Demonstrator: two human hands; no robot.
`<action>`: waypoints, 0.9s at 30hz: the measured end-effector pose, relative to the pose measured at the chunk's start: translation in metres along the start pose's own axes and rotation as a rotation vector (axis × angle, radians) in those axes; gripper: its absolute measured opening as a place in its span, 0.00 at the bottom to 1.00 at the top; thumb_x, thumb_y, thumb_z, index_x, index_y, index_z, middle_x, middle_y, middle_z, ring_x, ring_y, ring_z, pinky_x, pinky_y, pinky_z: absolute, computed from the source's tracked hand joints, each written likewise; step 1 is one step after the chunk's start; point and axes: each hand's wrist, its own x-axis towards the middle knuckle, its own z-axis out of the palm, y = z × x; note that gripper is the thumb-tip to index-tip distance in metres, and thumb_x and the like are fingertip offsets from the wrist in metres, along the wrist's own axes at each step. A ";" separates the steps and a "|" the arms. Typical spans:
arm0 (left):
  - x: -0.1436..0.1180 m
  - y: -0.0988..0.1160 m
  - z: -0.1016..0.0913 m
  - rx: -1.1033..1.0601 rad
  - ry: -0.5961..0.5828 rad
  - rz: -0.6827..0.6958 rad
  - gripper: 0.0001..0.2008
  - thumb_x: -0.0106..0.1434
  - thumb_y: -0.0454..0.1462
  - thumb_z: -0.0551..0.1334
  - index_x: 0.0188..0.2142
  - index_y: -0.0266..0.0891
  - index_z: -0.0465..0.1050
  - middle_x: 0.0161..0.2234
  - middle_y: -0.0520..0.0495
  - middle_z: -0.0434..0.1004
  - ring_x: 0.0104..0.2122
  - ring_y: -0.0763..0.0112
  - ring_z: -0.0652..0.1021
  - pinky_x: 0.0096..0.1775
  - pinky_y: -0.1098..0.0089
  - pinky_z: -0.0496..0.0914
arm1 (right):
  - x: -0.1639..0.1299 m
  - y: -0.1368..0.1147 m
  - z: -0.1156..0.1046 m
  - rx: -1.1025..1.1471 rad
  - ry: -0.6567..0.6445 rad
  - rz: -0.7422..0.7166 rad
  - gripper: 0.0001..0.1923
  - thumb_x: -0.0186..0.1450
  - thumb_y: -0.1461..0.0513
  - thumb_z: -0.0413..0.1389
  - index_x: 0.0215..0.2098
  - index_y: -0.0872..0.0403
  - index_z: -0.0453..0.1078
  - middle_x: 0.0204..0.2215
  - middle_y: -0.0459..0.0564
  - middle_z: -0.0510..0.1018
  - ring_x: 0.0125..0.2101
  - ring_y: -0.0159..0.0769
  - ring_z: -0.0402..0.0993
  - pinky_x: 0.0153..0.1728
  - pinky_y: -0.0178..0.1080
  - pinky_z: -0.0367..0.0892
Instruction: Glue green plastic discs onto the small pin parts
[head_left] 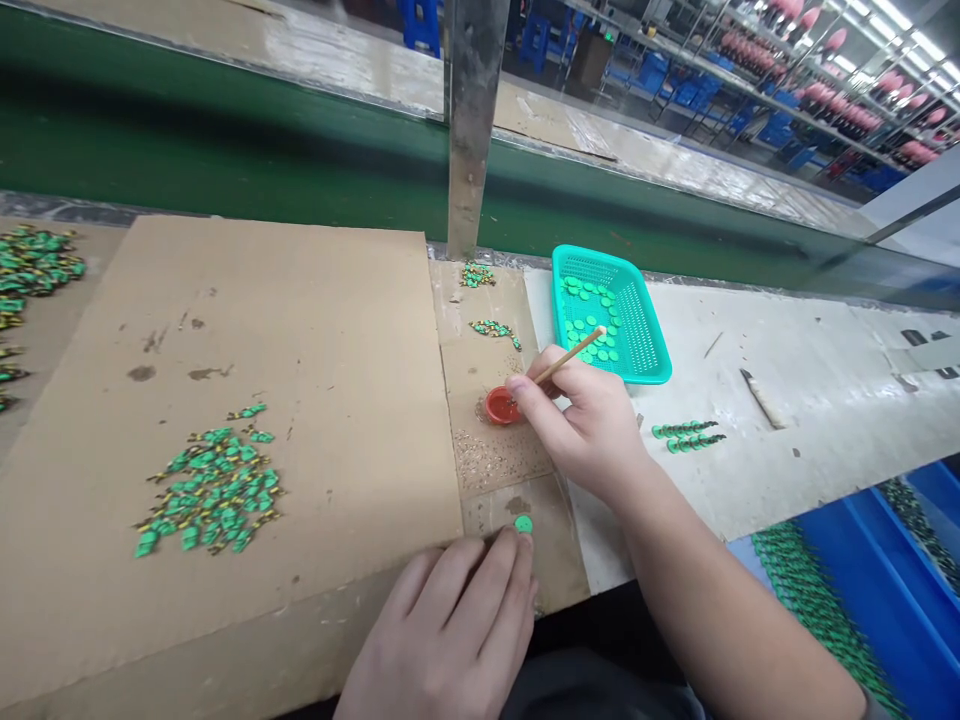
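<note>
My right hand (585,415) pinches a thin wooden stick (571,355), its pale end pointing up and its lower end over a small red cup (501,405). At the cardboard's front edge, my left hand (465,610) has its fingers curled together with the tips on a small round green disc (523,523). Part of that disc is hidden beneath the fingers. Beyond my right hand, a teal basket (651,330) contains several similar green discs (591,322).
A heap of green and yellow-black pieces (217,490) lies on the large cardboard sheet (337,330). Smaller clusters (478,274) sit near the metal post (474,130). Two rows of green discs (686,436) and a short stick (762,398) rest at right. Blue bins (862,550) stand below the table edge.
</note>
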 end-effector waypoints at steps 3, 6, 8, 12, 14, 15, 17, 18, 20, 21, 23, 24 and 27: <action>0.001 0.001 -0.001 -0.001 -0.004 0.004 0.13 0.78 0.33 0.65 0.58 0.29 0.82 0.55 0.42 0.86 0.49 0.55 0.79 0.48 0.53 0.68 | -0.002 -0.005 -0.006 -0.003 0.041 -0.027 0.16 0.78 0.63 0.60 0.31 0.50 0.68 0.28 0.42 0.77 0.27 0.30 0.72 0.31 0.35 0.68; 0.002 0.001 -0.003 -0.016 -0.014 -0.004 0.13 0.78 0.33 0.65 0.58 0.30 0.82 0.57 0.41 0.85 0.49 0.54 0.80 0.48 0.53 0.69 | -0.019 -0.014 -0.016 -0.013 0.118 -0.008 0.12 0.80 0.62 0.60 0.35 0.48 0.71 0.29 0.43 0.79 0.28 0.33 0.76 0.33 0.38 0.70; 0.002 0.001 -0.004 -0.015 -0.029 -0.002 0.14 0.78 0.32 0.64 0.59 0.30 0.82 0.57 0.41 0.85 0.48 0.54 0.80 0.48 0.52 0.70 | -0.042 -0.019 -0.020 0.026 0.136 0.046 0.10 0.80 0.61 0.60 0.38 0.48 0.73 0.30 0.44 0.80 0.31 0.35 0.78 0.35 0.40 0.72; 0.001 0.000 -0.005 -0.006 -0.048 0.012 0.15 0.78 0.32 0.64 0.60 0.29 0.81 0.58 0.40 0.85 0.48 0.52 0.80 0.49 0.51 0.70 | -0.096 -0.024 -0.016 0.166 0.121 0.112 0.06 0.80 0.65 0.58 0.44 0.47 0.72 0.32 0.44 0.79 0.32 0.36 0.79 0.36 0.41 0.74; 0.001 0.000 -0.005 -0.006 -0.050 0.019 0.15 0.78 0.32 0.64 0.60 0.28 0.81 0.58 0.40 0.85 0.48 0.52 0.80 0.48 0.50 0.70 | -0.115 -0.024 -0.010 0.186 0.139 0.103 0.07 0.80 0.66 0.57 0.45 0.47 0.72 0.31 0.44 0.79 0.32 0.37 0.79 0.34 0.42 0.74; 0.001 0.000 -0.005 -0.006 -0.053 0.021 0.15 0.78 0.32 0.64 0.61 0.28 0.81 0.58 0.40 0.85 0.48 0.52 0.80 0.48 0.50 0.70 | -0.121 -0.024 -0.008 0.190 0.144 0.094 0.07 0.80 0.66 0.56 0.45 0.47 0.71 0.31 0.45 0.79 0.31 0.37 0.78 0.34 0.42 0.75; 0.001 0.000 -0.005 -0.006 -0.065 0.023 0.16 0.79 0.33 0.64 0.61 0.28 0.80 0.58 0.40 0.84 0.49 0.52 0.80 0.48 0.50 0.70 | -0.127 -0.024 -0.004 0.198 0.137 0.080 0.07 0.80 0.67 0.56 0.45 0.47 0.71 0.32 0.46 0.79 0.31 0.38 0.78 0.34 0.43 0.75; 0.001 0.001 -0.005 -0.008 -0.076 0.022 0.16 0.79 0.33 0.64 0.62 0.29 0.80 0.59 0.40 0.84 0.49 0.52 0.80 0.48 0.50 0.70 | -0.128 -0.024 -0.003 0.204 0.126 0.077 0.07 0.80 0.67 0.56 0.45 0.47 0.71 0.32 0.46 0.80 0.31 0.38 0.78 0.34 0.44 0.76; 0.001 0.002 -0.006 -0.014 -0.086 0.017 0.16 0.79 0.32 0.63 0.62 0.29 0.80 0.59 0.41 0.84 0.49 0.52 0.80 0.49 0.50 0.70 | -0.127 -0.025 -0.003 0.209 0.106 0.073 0.08 0.80 0.67 0.56 0.45 0.47 0.71 0.32 0.46 0.80 0.31 0.38 0.78 0.34 0.44 0.76; 0.001 0.002 -0.006 -0.018 -0.088 0.014 0.16 0.79 0.32 0.63 0.62 0.29 0.80 0.59 0.41 0.84 0.49 0.52 0.80 0.49 0.50 0.70 | -0.127 -0.025 -0.003 0.209 0.097 0.074 0.08 0.79 0.68 0.56 0.45 0.47 0.71 0.33 0.46 0.80 0.31 0.37 0.78 0.34 0.43 0.76; 0.001 0.002 -0.006 -0.025 -0.085 0.010 0.15 0.79 0.32 0.63 0.61 0.29 0.80 0.58 0.40 0.84 0.49 0.51 0.80 0.48 0.50 0.69 | -0.126 -0.025 -0.004 0.215 0.082 0.076 0.08 0.79 0.68 0.57 0.45 0.48 0.71 0.33 0.46 0.80 0.32 0.37 0.78 0.35 0.43 0.76; 0.002 0.003 -0.006 -0.025 -0.080 0.008 0.15 0.79 0.32 0.63 0.61 0.29 0.80 0.57 0.40 0.84 0.49 0.51 0.80 0.48 0.50 0.69 | -0.127 -0.025 -0.005 0.220 0.078 0.079 0.08 0.79 0.69 0.57 0.45 0.48 0.71 0.33 0.46 0.80 0.32 0.37 0.78 0.35 0.43 0.76; 0.002 0.002 -0.007 -0.020 -0.072 0.008 0.15 0.79 0.33 0.64 0.60 0.29 0.81 0.56 0.40 0.84 0.48 0.51 0.80 0.47 0.50 0.70 | -0.128 -0.024 -0.005 0.236 0.077 0.088 0.09 0.78 0.69 0.58 0.46 0.48 0.71 0.34 0.46 0.80 0.33 0.37 0.78 0.36 0.44 0.75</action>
